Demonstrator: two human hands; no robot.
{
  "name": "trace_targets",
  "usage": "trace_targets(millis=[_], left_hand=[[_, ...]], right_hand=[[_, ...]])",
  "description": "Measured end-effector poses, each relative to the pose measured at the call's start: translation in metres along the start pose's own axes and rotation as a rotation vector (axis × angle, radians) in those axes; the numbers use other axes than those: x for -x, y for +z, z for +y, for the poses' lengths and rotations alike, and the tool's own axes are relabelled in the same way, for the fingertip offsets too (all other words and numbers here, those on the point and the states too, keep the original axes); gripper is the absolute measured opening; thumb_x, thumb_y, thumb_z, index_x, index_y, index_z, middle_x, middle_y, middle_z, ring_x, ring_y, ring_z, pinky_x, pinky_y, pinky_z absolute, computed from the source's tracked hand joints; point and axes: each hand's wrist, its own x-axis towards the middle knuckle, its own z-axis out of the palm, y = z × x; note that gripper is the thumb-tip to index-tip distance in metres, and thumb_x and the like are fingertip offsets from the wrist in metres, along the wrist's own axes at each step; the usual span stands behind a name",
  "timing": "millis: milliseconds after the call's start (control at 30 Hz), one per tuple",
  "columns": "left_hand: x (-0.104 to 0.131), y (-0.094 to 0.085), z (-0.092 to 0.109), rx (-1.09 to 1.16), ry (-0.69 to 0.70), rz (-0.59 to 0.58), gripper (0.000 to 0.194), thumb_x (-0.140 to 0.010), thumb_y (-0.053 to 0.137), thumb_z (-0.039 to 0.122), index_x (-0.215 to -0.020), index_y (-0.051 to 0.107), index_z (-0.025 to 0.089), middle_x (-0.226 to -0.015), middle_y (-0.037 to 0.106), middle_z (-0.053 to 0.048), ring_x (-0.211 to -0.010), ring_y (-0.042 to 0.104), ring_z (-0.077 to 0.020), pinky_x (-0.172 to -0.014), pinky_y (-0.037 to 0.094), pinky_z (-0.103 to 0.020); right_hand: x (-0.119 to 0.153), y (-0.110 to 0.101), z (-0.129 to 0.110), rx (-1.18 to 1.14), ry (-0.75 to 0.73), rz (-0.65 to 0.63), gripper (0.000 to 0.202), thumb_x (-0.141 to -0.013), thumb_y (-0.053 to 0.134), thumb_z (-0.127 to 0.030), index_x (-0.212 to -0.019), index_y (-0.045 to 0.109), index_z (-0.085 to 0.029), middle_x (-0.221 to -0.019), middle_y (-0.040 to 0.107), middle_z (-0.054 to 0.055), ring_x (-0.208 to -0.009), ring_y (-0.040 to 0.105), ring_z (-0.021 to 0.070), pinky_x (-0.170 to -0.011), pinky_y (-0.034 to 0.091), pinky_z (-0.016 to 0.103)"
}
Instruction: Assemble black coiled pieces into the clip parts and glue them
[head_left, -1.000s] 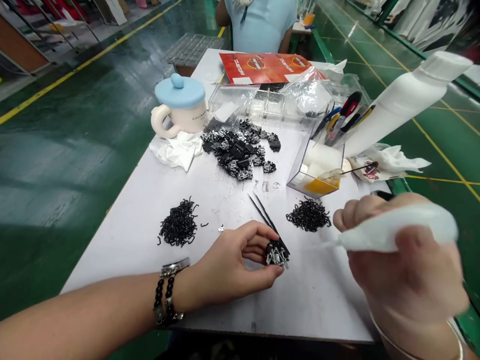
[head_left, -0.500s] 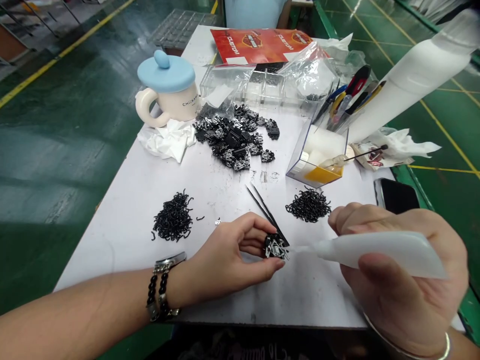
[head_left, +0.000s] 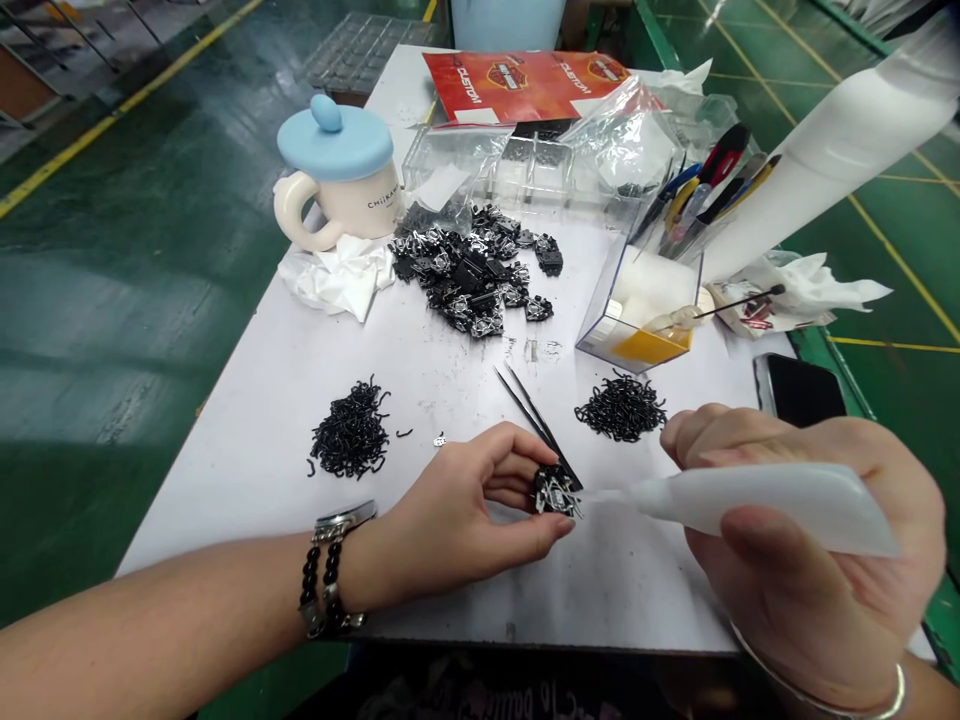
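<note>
Between the thumb and fingers of my left hand (head_left: 472, 505) is a small black-and-silver part (head_left: 556, 492) with several thin metal prongs. A white squeeze bottle (head_left: 780, 505) lies in the grip of my right hand (head_left: 817, 560), its narrow clear nozzle pointing left at the part. Whether the tip touches the part I cannot tell. Black tweezers (head_left: 536, 420) rest on the table just behind my left fingers. Piles of short black bent pieces lie on either side: a left pile (head_left: 349, 430) and a right pile (head_left: 622, 407). Farther back is a heap of similar black-and-silver parts (head_left: 480, 270).
A lidded mug (head_left: 360, 205) and crumpled tissue (head_left: 341, 280) stand at the back left. To the right are a clear box (head_left: 637, 330) with tools, a leaning white tube (head_left: 832, 150) and a phone (head_left: 801, 390). Red printed bags (head_left: 517, 88) lie at the back.
The whole view has shifted slightly. Both hands keep the same grip, and the nozzle stays beside the part.
</note>
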Motion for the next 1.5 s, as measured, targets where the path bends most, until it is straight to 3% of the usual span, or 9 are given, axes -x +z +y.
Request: trace_targets(millis=[167,433,933,1100,1500], left_hand=[[-0.0004,-0.0003,-0.0002,-0.006,-0.002,-0.013,0.035,-0.077,0.067,0.028,-0.103,0.048,0.014,-0.085,0.065,-0.006,-0.078,0.064,-0.0158,-0.069,0.053,-0.028],[0.0003,-0.0006,0.0013,-0.041,0.016,-0.001,0.033,-0.077,0.067,0.028,-0.102,0.05,0.015,-0.077,0.058,-0.001,-0.071,0.058,-0.0119,-0.064,0.049,-0.024],[0.0007,-0.0004,0.0014,-0.041,0.025,-0.006,0.033,-0.078,0.066,0.028,-0.103,0.049,0.015,-0.076,0.058,-0.001,-0.071,0.057,-0.0117,-0.064,0.05,-0.025],[0.0011,-0.0006,-0.0002,-0.023,0.012,-0.021,0.034,-0.078,0.065,0.028,-0.104,0.048,0.015,-0.085,0.062,-0.005,-0.078,0.061,-0.0147,-0.07,0.052,-0.028],[0.0015,0.0004,0.0013,-0.049,0.022,-0.007,0.033,-0.078,0.066,0.027,-0.103,0.049,0.016,-0.073,0.052,0.002,-0.068,0.053,-0.0104,-0.065,0.049,-0.023]], right_hand=[[-0.0007,0.0045,-0.001,-0.077,-0.003,0.068,0.014,-0.079,0.065,-0.019,-0.093,0.062,-0.019,-0.068,0.056,0.004,-0.067,0.054,0.0208,-0.065,0.043,0.041],[-0.0028,0.0,-0.0033,-0.119,0.046,0.087,0.01,-0.079,0.066,-0.025,-0.086,0.062,-0.019,-0.062,0.052,0.0,-0.059,0.049,0.0162,-0.062,0.043,0.039],[-0.0024,0.0042,-0.0008,-0.126,-0.002,0.061,0.012,-0.079,0.064,-0.019,-0.09,0.061,-0.017,-0.066,0.055,0.002,-0.061,0.051,0.018,-0.064,0.041,0.04],[-0.0034,0.0052,-0.0017,-0.119,-0.008,0.062,0.01,-0.08,0.063,-0.019,-0.09,0.061,-0.018,-0.068,0.055,0.001,-0.059,0.05,0.0163,-0.063,0.041,0.039],[-0.0031,0.0033,-0.0017,-0.053,0.04,0.067,0.01,-0.08,0.064,-0.024,-0.089,0.061,-0.021,-0.068,0.054,0.002,-0.063,0.051,0.0185,-0.067,0.042,0.041]])
